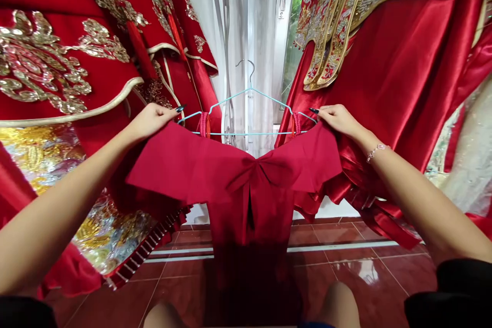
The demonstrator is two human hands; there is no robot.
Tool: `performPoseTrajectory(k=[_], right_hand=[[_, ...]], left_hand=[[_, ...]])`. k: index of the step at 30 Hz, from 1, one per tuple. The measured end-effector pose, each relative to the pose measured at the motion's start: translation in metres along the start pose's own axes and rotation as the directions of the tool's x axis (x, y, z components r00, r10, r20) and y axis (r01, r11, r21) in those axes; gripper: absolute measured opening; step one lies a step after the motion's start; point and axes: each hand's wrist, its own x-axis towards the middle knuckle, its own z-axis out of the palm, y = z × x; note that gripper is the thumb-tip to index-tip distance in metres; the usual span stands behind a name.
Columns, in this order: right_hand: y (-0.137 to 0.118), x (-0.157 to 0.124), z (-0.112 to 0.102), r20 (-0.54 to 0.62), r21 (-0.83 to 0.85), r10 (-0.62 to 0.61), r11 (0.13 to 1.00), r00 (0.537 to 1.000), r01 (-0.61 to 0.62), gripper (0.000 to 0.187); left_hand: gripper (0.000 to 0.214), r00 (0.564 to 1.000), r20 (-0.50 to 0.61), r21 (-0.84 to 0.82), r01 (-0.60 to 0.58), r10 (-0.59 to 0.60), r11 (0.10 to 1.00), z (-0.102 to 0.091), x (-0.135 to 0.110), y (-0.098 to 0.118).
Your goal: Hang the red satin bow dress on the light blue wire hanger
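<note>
A red off-shoulder dress with a bow at the neckline hangs in front of me on a light blue wire hanger. My left hand pinches its left shoulder edge, thumb on top, close to the hanger's left end. At the opposite shoulder my right hand pinches the cloth in the same way, and a bracelet circles that wrist. Red loops on the dress wrap the hanger near both ends. The hanger's metal hook points up and appears free of any rail.
Red garments with gold sequin embroidery hang on the left. More red satin with beaded trim hangs on the right. White curtains and a window frame stand behind. The floor has dark red tiles; my knees show below.
</note>
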Motion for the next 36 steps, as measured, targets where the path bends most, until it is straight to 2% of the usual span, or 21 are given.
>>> performPoseTrajectory(k=[3,6,10,14,19,22,24,25,27,29,30,32,34,36], right_hand=[[0.007,0.019,0.0,0.064,-0.075,-0.022,0.997,0.998,0.027,0.062],[0.005,0.032,-0.002,0.135,-0.113,-0.09,0.988,0.987,0.106,0.058],[-0.011,0.047,-0.007,0.177,-0.143,-0.213,0.96,0.961,0.239,0.055],[-0.033,0.065,-0.008,0.223,-0.197,-0.303,0.917,0.927,0.347,0.055],[-0.046,0.089,0.006,0.332,-0.314,-0.28,0.868,0.901,0.386,0.052],[-0.057,0.092,0.023,0.298,-0.385,-0.224,0.861,0.928,0.332,0.044],[-0.074,0.088,0.034,0.233,-0.418,-0.186,0.867,0.955,0.27,0.035],[-0.085,0.083,0.039,0.183,-0.413,-0.186,0.876,0.965,0.247,0.028],[-0.107,0.071,0.043,0.04,-0.352,-0.234,0.907,0.971,0.233,0.015],[-0.125,0.055,0.039,-0.12,-0.263,-0.295,0.93,0.948,0.256,0.008],[-0.13,0.045,0.034,-0.179,-0.232,-0.313,0.935,0.933,0.269,0.008],[-0.131,0.022,0.024,-0.237,-0.212,-0.329,0.936,0.914,0.282,0.01],[-0.124,-0.002,0.017,-0.224,-0.218,-0.332,0.933,0.916,0.285,0.014],[-0.112,-0.023,0.015,-0.165,-0.252,-0.343,0.921,0.924,0.297,0.017]], left_hand=[[0.051,0.995,0.096,0.175,-0.012,-0.005,0.984,-0.001,0.037,0.013],[0.055,0.987,0.121,0.245,-0.128,0.101,0.961,0.001,0.061,0.031],[0.057,0.937,0.146,0.232,-0.343,0.316,0.91,0.004,0.068,0.067],[0.056,0.899,0.166,0.249,-0.437,0.406,0.865,0.014,0.071,0.095],[0.053,0.864,0.096,0.294,-0.5,0.495,0.815,0.035,0.095,0.095],[0.05,0.877,0.001,0.353,-0.45,0.481,0.82,0.053,0.098,0.095],[0.046,0.882,-0.11,0.367,-0.392,0.458,0.843,0.066,0.089,0.103],[0.042,0.873,-0.206,0.355,-0.355,0.442,0.865,0.072,0.082,0.109],[0.029,0.824,-0.376,0.288,-0.331,0.424,0.899,0.078,0.064,0.121],[0.016,0.765,-0.472,0.192,-0.395,0.438,0.898,0.077,0.04,0.129],[0.013,0.758,-0.451,0.156,-0.454,0.472,0.877,0.074,0.025,0.13],[0.013,0.757,-0.331,0.113,-0.561,0.563,0.82,0.067,-0.009,0.125],[0.015,0.747,-0.189,0.143,-0.621,0.638,0.77,0.064,-0.046,0.113],[0.017,0.689,-0.032,0.278,-0.69,0.725,0.668,0.069,-0.081,0.101]])
